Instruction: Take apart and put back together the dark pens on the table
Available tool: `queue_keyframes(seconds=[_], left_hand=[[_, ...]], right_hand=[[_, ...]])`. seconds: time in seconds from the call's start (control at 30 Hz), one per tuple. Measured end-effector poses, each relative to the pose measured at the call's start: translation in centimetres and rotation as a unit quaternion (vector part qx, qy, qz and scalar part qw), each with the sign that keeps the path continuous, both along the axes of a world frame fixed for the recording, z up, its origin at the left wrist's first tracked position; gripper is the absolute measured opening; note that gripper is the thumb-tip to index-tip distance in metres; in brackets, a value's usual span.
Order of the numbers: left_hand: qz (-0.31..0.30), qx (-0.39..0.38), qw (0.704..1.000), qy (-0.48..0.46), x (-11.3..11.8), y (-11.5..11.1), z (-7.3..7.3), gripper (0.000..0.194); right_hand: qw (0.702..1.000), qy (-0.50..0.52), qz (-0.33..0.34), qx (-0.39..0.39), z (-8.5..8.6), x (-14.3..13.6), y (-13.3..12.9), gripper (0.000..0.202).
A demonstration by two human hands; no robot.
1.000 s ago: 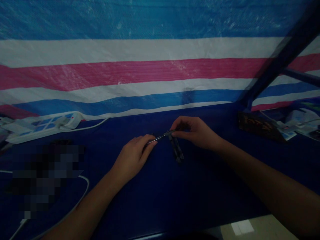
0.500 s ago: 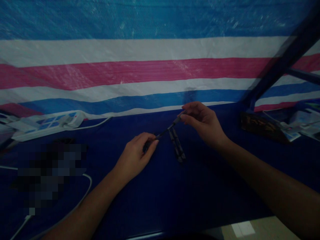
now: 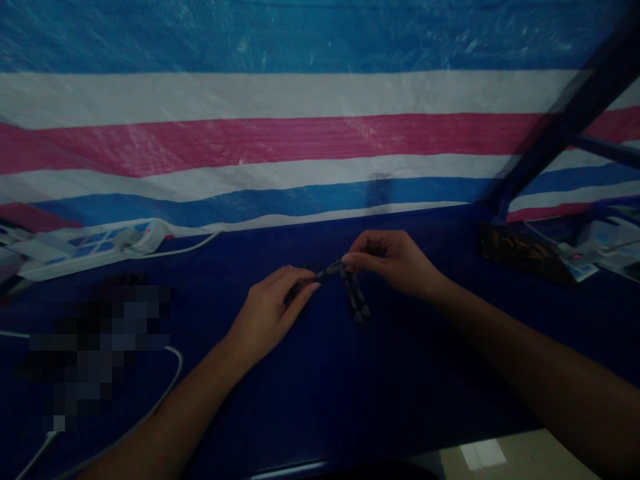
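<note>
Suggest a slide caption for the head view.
Left hand and right hand hold a slender dark object at a blue table.

Over the table (image 3: 320,393), a pen-like stick (image 3: 327,271) spans the gap between the left hand (image 3: 273,303) and the right hand (image 3: 393,257) — two more sticks (image 3: 354,297) lie side by side just nearer the person. A power strip (image 3: 95,250) sits back left, behind an obscured item (image 3: 100,347); a block (image 3: 523,253) lies back right, and a sheet (image 3: 300,100) hangs behind.
</note>
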State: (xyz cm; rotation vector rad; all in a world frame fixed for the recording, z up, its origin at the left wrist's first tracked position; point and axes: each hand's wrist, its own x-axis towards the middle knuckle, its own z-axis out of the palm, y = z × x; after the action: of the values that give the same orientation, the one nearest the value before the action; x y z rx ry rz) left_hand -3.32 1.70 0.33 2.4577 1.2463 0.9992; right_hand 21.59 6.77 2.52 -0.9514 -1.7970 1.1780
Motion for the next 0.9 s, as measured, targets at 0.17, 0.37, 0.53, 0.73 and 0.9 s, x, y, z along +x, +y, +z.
queue_keyframes(seconds=[0.17,0.37,0.53,0.73,0.9], left_hand=[[0.012,0.017,1.0,-0.001,-0.07,0.2,-0.02,0.014],[0.005,0.002,1.0,0.003,-0.14,0.13,-0.07,0.015],[0.001,0.0,1.0,-0.002,-0.18,0.14,-0.21,0.016],[0.0,-0.006,1.0,0.005,-0.09,0.12,-0.16,0.019],[0.003,0.001,1.0,0.001,0.07,0.09,0.0,0.022]], right_hand=[[0.997,-0.076,0.007,-0.009,0.43,0.28,-0.01,0.034],[0.994,-0.11,0.014,-0.01,0.48,0.51,0.21,0.048],[0.996,-0.069,0.058,0.011,0.69,0.62,0.04,0.036],[0.991,-0.131,0.03,0.029,0.64,0.46,-0.22,0.033],[0.988,-0.133,0.069,0.021,0.6,0.53,-0.14,0.032]])
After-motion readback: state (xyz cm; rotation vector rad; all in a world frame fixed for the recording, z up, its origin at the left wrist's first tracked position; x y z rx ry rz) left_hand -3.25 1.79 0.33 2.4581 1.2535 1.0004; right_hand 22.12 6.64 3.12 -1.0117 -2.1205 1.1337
